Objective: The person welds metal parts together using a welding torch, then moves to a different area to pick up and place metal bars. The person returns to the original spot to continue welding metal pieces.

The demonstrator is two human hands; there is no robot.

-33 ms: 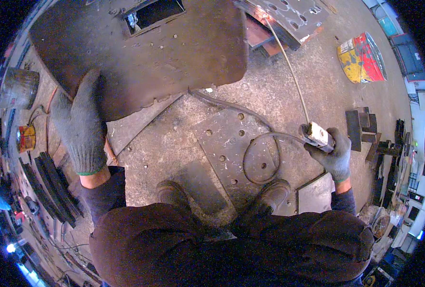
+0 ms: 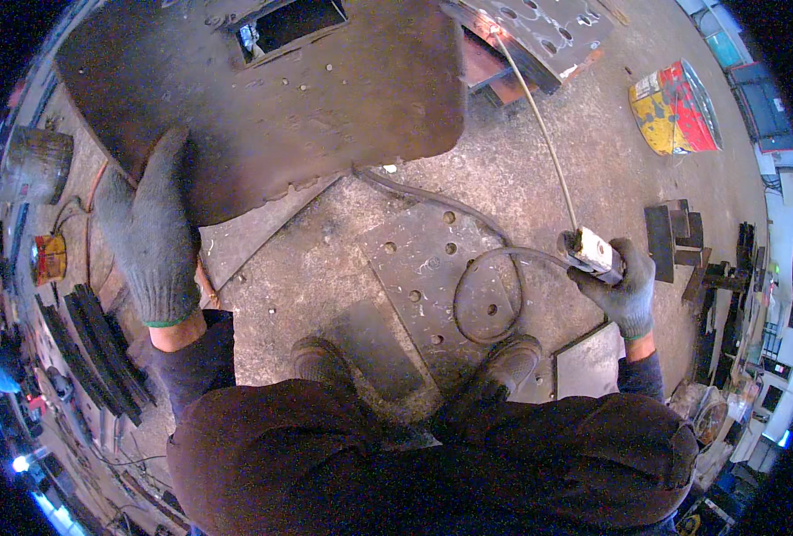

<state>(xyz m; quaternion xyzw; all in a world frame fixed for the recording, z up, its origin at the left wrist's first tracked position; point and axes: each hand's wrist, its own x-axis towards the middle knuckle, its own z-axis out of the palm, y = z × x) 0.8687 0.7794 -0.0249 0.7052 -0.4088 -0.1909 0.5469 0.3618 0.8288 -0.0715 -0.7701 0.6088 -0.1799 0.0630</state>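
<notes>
A large brown welding shield (image 2: 352,98) with a rectangular window fills the upper left of the head view. My left hand (image 2: 157,241), in a grey knit glove, grips its lower left edge, thumb on the near face and the other fingertips hidden behind. In my gloved right hand (image 2: 630,290) is a welding electrode holder (image 2: 598,254), its jaws clamped on a long thin electrode (image 2: 542,125). The electrode's far tip meets a glowing spot at the edge of a steel plate with holes (image 2: 562,27). From the holder a dark cable (image 2: 454,308) loops across the floor.
Below the cable loop lies a drilled steel plate (image 2: 414,259), near my shoes. A red and yellow bucket (image 2: 675,107) stands at the far right, with dark steel offcuts (image 2: 673,237) nearer. Curved steel strips (image 2: 102,348) and a small yellow can (image 2: 50,258) are on the left.
The welding shield's right edge has shifted very slightly to the right. Both hands and the electrode look unmoved.
</notes>
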